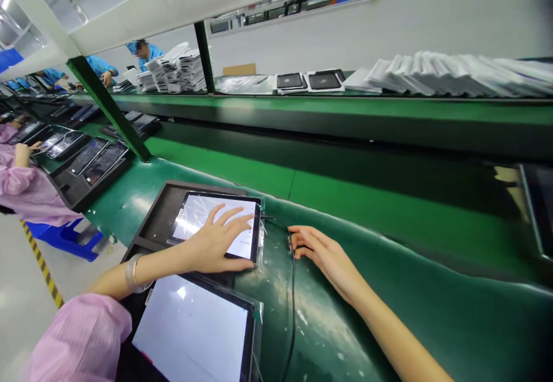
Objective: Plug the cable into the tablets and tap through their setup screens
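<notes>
My left hand (220,241) lies with spread fingers over the lit screen of a tablet (194,212), its thumb at the tablet's near edge. The tablet rests partly on a dark foam tray (162,215). A thin black cable (293,290) runs from the tablet's right side down along the green bench. Beside that cable, my right hand (317,246) has its fingers curled around or against it; the fingertips are partly hidden. Nearer to me lies a second tablet (194,330) with a blank, bright screen, below my left forearm.
A green conveyor belt (268,169) runs beyond the bench edge. On the shelf behind it are stacked white sleeves (458,74) and dark tablets (326,80). At left, a co-worker in a pink sleeve (30,180) handles tablets near a green post (108,108). Another tablet (538,203) is at far right.
</notes>
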A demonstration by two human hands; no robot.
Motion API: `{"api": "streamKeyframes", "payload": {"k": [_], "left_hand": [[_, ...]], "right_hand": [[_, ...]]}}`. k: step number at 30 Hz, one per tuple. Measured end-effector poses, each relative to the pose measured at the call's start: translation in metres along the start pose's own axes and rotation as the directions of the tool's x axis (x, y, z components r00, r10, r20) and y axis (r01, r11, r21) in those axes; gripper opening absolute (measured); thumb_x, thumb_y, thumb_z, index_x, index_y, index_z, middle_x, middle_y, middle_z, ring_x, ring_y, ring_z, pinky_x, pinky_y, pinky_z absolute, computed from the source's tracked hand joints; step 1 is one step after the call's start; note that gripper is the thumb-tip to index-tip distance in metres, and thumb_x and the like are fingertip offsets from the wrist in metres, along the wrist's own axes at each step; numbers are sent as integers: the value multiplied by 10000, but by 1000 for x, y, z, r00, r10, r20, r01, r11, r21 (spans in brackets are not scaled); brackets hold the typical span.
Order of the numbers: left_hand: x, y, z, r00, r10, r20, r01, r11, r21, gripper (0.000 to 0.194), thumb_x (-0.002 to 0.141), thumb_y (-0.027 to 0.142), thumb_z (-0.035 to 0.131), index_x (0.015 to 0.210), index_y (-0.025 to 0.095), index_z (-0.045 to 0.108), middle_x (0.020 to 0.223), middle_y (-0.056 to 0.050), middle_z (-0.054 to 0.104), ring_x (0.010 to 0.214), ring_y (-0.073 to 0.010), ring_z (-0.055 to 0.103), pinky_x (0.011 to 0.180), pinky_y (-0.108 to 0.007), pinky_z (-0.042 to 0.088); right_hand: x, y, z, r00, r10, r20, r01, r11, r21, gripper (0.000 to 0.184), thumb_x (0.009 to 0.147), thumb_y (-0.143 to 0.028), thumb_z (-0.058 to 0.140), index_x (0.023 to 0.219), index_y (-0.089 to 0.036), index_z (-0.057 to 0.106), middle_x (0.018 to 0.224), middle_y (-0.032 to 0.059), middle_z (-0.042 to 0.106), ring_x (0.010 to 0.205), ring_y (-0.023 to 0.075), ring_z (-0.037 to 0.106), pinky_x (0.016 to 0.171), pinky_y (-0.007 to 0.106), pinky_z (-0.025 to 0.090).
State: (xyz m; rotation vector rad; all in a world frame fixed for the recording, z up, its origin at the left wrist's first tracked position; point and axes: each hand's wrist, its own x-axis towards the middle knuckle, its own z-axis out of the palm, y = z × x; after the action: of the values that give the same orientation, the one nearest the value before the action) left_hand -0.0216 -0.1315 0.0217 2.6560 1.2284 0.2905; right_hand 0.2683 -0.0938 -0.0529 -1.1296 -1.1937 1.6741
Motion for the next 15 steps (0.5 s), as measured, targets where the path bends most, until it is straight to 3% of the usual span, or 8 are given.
{"api": "streamKeyframes", "payload": {"k": [3,7,10,15], "left_hand": [[45,-13,1,999,-14,-28,15,999,36,812,908,720,626,1516,227,413,1657,-145,388,1581,-336,257,1302,-621,30],[88,-23,7,994,-29,103,22,998,66,803,846,668,736,1466,221,490,1570,-131,516,1505,-358,394,1260,-694,-61],[97,-22,10,989,-48,142,34,994,101,719,810,631,777,1343,184,595,1540,-146,542,1478,-357,425,1261,-686,-62],[93,-17,12,990,-73,122,63,994,85,629,779,553,800,1265,195,622,1439,-140,606,1401,-363,495,1239,-709,-107]], "right_hand": [[34,-17,11,995,31,94,-19,992,-125,630,810,-757,699,1028,-167,725,849,82,681,757,214,631,627,329,518],[67,-25,24,973,61,223,-3,968,-250,609,766,-759,731,728,-154,675,568,2,572,512,130,490,515,272,381],[71,-25,27,966,56,254,24,953,-301,583,789,-743,706,699,-169,650,510,-32,522,461,109,428,492,257,317],[62,-25,33,965,73,254,18,941,-339,540,814,-715,678,701,-189,637,461,-32,520,401,108,397,449,257,282]]}}
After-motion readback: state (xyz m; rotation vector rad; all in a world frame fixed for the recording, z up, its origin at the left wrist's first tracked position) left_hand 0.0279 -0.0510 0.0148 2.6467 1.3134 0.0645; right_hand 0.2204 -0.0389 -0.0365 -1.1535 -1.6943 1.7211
